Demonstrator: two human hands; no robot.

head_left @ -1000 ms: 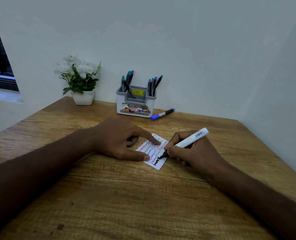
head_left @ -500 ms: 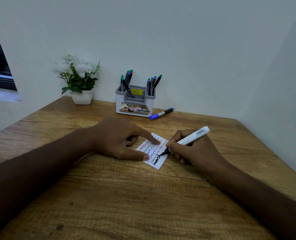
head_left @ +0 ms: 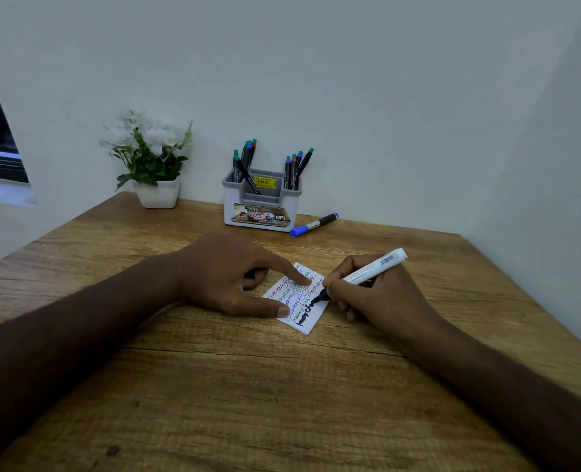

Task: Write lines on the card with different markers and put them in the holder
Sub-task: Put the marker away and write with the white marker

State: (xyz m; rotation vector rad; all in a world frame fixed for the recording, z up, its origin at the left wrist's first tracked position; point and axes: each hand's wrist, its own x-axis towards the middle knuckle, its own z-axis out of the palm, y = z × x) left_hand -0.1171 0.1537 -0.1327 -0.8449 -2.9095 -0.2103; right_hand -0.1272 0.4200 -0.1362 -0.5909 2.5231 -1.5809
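The right hand [head_left: 381, 294] held a white marker [head_left: 367, 272], its black tip down-left on the card [head_left: 296, 299], its back end up-right. The left hand [head_left: 234, 277] pressed the card flat on the tabletop [head_left: 282, 403] with finger and thumb. The holder [head_left: 262, 207] stood far back.

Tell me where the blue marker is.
In the head view the blue marker lies on the table, just right of the holder, near the wall.

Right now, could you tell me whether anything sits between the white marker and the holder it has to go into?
Nothing visible blocks it. The right hand holds the white marker; bare table lies before the holder. The blue-capped marker lies beside the holder, to its right.
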